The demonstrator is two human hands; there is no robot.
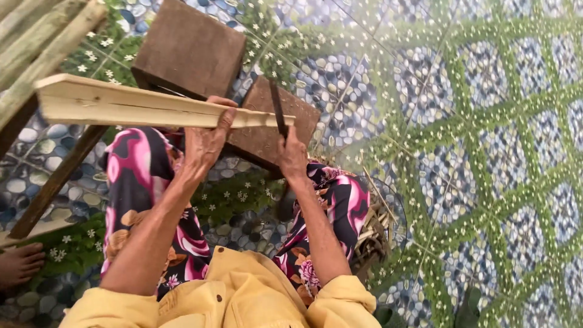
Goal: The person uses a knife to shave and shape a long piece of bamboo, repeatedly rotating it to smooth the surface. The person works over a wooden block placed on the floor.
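My left hand (206, 141) grips a long pale split bamboo piece (127, 103) held level across my knees, its thick end pointing left. My right hand (293, 155) holds the handle of a dark-bladed knife (278, 109), whose blade stands upright against the right tip of the bamboo. Both forearms reach out from yellow sleeves over pink flowered trousers.
Two brown wooden blocks (191, 48) (261, 136) sit on the pebble-and-flower patterned floor (486, 152) ahead. Bamboo poles (36, 42) lean at the upper left, with a dark stick (54, 182) below them. Another person's bare foot (18, 264) is at the left edge. Bamboo strips (373, 234) lie by my right knee.
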